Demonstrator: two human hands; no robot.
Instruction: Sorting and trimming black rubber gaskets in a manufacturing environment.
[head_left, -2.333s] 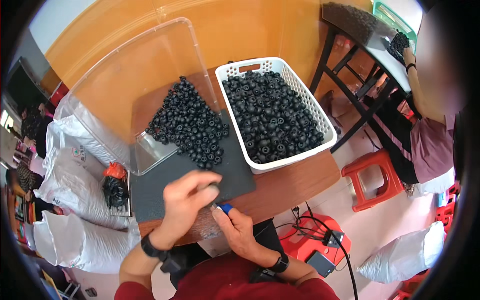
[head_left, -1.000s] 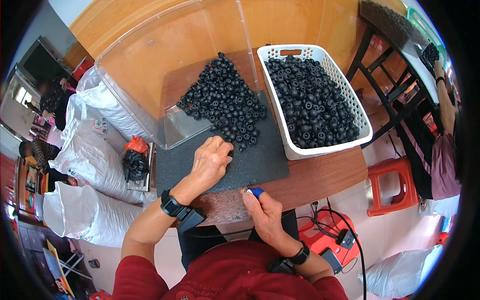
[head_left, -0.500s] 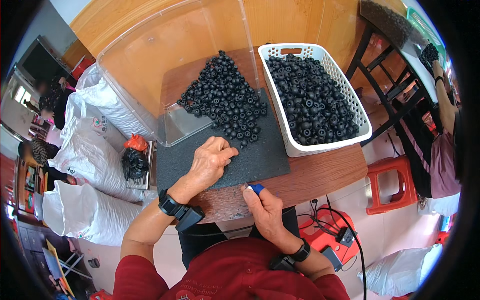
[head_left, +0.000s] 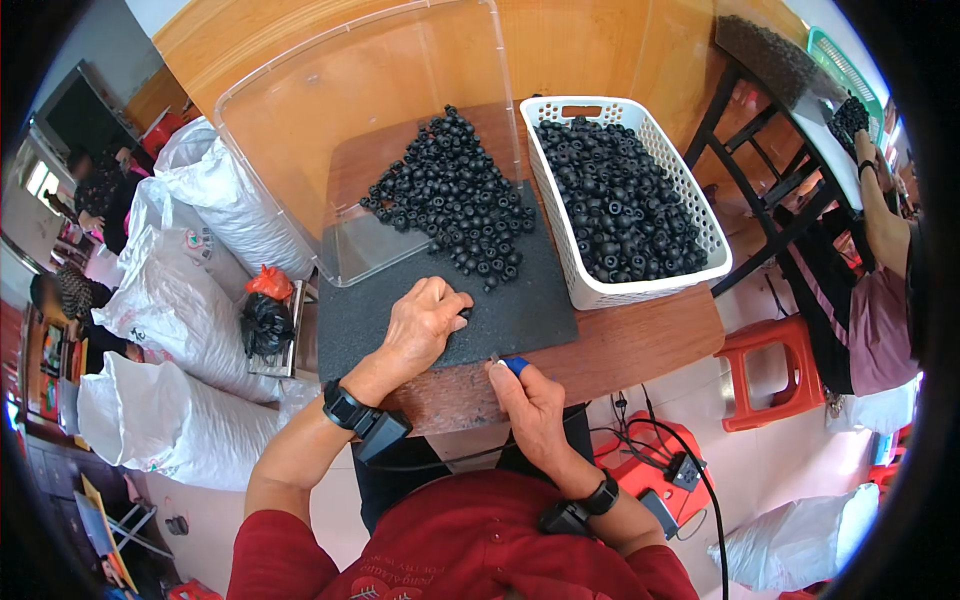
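My left hand [head_left: 420, 320] is closed just above the dark grey mat [head_left: 375, 325], a small black ring-shaped piece [head_left: 465, 313] pinched between thumb and fingers. By the table's front edge, my right hand [head_left: 533, 405] is closed on a small tool with a thin metallic tip [head_left: 495, 358]; most of it is hidden in the fingers. Something blue [head_left: 515, 365] wraps one finger of that hand. Beyond my left hand, a heap of the same round, hollow black pieces [head_left: 450, 190] spills from a clear plastic bin [head_left: 375, 268] lying on its side onto the mat.
A white perforated basket [head_left: 655, 293] full of black pieces stands right on the wooden table [head_left: 650, 325]. White sacks [head_left: 165, 420] crowd the left. A red stool [head_left: 770, 375] and a red box with cables [head_left: 655, 470] are at right. Another person's arm [head_left: 880, 200] reaches a table there.
A black piece now shows in my left hand's pinch. My right hand has shifted slightly right, and the tool's tip shows more clearly. The whole view has shifted a little.
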